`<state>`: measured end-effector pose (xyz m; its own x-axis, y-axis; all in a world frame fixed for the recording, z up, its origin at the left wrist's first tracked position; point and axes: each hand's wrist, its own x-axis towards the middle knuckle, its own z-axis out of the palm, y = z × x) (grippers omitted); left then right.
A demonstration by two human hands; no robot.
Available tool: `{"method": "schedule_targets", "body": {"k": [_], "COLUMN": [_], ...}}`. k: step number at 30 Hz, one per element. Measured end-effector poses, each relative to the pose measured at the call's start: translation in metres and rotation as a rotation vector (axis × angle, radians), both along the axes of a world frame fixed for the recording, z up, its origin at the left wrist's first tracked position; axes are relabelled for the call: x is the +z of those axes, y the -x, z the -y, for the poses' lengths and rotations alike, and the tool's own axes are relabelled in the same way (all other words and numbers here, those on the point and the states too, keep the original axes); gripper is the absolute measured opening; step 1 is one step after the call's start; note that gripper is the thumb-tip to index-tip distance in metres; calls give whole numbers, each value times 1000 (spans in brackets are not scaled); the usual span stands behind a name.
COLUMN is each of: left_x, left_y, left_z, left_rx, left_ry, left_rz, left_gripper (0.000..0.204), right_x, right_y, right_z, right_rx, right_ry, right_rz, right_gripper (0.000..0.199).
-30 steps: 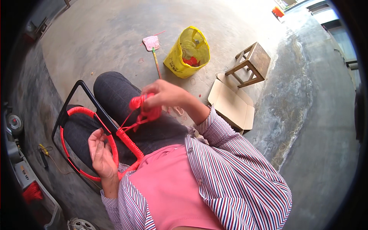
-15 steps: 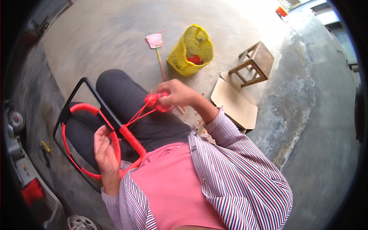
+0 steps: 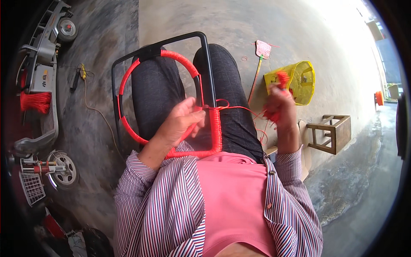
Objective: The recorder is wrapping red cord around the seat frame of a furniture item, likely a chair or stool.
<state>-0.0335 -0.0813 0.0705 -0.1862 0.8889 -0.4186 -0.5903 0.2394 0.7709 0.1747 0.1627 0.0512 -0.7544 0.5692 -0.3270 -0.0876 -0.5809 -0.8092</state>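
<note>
Across my thighs lies a black rectangular frame (image 3: 208, 64) with a round ring (image 3: 123, 85) inside it. Red cord is wound tightly round parts of the ring and round the frame's near right side (image 3: 216, 132). My left hand (image 3: 182, 122) is closed at the ring's right edge, thumb and fingers pinched on it beside the wrapped bar. Out to the right, my right hand (image 3: 280, 105), slightly blurred, grips a bundle of red cord (image 3: 282, 79). From the bar a loose strand of cord (image 3: 239, 107) loops over my right thigh to that hand.
Beyond my right hand stand a yellow bag (image 3: 304, 83) and a wooden stool (image 3: 336, 133). A pink fly swatter (image 3: 262, 50) lies on the concrete floor, cardboard (image 3: 306, 154) by the stool. At left are a wheeled vehicle (image 3: 45, 81) holding red cord and a yellow-handled tool (image 3: 82, 72).
My view has turned, so the surroundings have shifted. The right hand has moved away from the frame with the cord bundle, leaving the strand slack. My left hand's fingers have closed near the wrapped bar.
</note>
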Motion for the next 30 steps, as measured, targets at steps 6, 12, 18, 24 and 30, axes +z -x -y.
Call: {"method": "schedule_targets", "body": {"k": [6, 12, 18, 24, 30], "left_x": [9, 14, 10, 14, 10], "left_y": [0, 4, 12, 6, -2], "left_z": [-4, -4, -5, -13, -14], "left_rx": [-55, -16, -22, -29, 111], "left_ry": [109, 147, 157, 192, 108], "left_rz": [-84, 47, 107, 102, 114], "left_gripper": [21, 27, 24, 25, 21], "right_x": [26, 18, 11, -29, -6], "right_y": [52, 30, -13, -14, 14], "right_z": [70, 36, 31, 31, 4], "right_rx": [605, 134, 61, 12, -2], "right_ry": [-374, -388, -370, -195, -593], "right_rz": [341, 258, 268, 359, 308], "right_gripper": [24, 18, 22, 12, 16]}}
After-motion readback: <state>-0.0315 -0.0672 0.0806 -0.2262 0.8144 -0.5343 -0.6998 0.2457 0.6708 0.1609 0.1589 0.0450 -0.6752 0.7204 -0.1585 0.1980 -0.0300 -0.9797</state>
